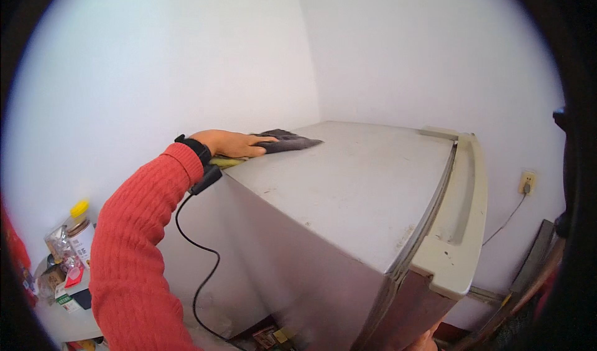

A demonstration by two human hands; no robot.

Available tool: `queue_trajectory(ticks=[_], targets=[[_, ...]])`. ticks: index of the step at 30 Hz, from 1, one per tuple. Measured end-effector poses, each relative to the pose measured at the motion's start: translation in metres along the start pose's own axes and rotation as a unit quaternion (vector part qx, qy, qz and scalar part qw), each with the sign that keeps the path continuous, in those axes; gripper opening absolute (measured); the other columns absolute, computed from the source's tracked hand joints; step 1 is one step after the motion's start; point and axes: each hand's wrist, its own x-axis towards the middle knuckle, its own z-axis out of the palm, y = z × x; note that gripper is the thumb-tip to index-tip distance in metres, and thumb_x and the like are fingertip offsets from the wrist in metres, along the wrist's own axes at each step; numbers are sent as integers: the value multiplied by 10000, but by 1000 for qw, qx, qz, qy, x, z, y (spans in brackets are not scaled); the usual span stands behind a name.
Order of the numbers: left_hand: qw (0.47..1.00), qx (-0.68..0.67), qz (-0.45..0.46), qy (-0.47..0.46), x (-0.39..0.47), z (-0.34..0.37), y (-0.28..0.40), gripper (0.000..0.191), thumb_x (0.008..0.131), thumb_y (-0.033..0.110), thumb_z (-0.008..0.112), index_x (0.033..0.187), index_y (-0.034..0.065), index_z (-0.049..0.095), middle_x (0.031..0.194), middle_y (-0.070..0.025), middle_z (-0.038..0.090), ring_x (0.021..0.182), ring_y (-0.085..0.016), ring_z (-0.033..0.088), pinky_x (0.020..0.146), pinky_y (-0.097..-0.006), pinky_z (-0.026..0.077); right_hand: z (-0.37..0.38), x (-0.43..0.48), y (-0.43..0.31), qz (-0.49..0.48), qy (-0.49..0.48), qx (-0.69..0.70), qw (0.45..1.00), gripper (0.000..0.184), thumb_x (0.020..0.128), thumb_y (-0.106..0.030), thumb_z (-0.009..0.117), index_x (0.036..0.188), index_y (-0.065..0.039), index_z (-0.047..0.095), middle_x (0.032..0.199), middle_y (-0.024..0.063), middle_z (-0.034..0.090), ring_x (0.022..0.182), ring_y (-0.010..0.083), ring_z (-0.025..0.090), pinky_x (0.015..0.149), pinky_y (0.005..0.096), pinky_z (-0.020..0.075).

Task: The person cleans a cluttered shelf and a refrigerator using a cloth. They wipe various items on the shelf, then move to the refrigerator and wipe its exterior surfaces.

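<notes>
My left hand (235, 144), in a red ribbed knit sleeve with a black band at the wrist, lies over a dark grey cloth (294, 142). The cloth is bunched on the top of a refrigerator (336, 178), at its far left edge by the wall. Under the palm a yellow-green piece (227, 162), seemingly fabric, shows at that edge. Below the wrist hangs a black plug-like box (206, 179) with a black cable. Only a small part of my right hand (425, 342) shows at the bottom, by the refrigerator door (406, 309); its fingers are mostly hidden.
The black cable (212, 271) drops along the refrigerator's side. At lower left a white table (65, 323) bears a yellow-lidded jar (80, 234), plastic wrapping and small boxes. A wall socket (527, 183) with a plugged-in cord is on the right. Packages (273, 337) lie low beside the refrigerator.
</notes>
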Motion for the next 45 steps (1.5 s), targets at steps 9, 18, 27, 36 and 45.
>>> queue_trajectory(ticks=[9,18,27,36,45], targets=[[994,95,12,-61,25,-27,3,603,1019,458,492,1567,271,324,1548,-193,408,1423,-357,383,1180,-441,260,7,-24,0,7,-8,-28,1000,852,934,-453,566,1589,-66,183,1592,343,139,1461,533,171,1161,641,163],[916,58,392,-71,48,-32,177,632,1047,457,439,1579,154,280,1584,-194,343,1448,-351,345,1192,-409,246,-8,32,-18,-111,-61,-51,991,936,924,-574,555,1596,-70,142,1573,409,85,1440,604,139,1138,697,148],[920,94,369,-90,103,-34,180,629,1054,466,395,1598,218,197,1609,-181,289,1475,-344,288,1194,-412,230,-9,35,-19,-99,-68,-66,991,929,908,-613,538,1610,-139,156,1590,375,111,1450,582,162,1161,653,147],[991,111,-34,-69,129,-22,-15,625,1030,532,399,1587,330,196,1543,-188,411,1405,-373,394,1156,-505,266,-9,35,-18,-102,-64,-39,992,940,891,-604,565,1612,-155,164,1602,359,99,1463,566,148,1176,636,107],[982,148,101,-53,136,-30,69,680,1012,551,374,1589,216,242,1543,-186,417,1403,-352,409,1162,-420,290,-7,35,-23,-90,-55,-17,994,910,901,-586,581,1610,-170,191,1614,335,106,1460,583,126,1164,650,108]])
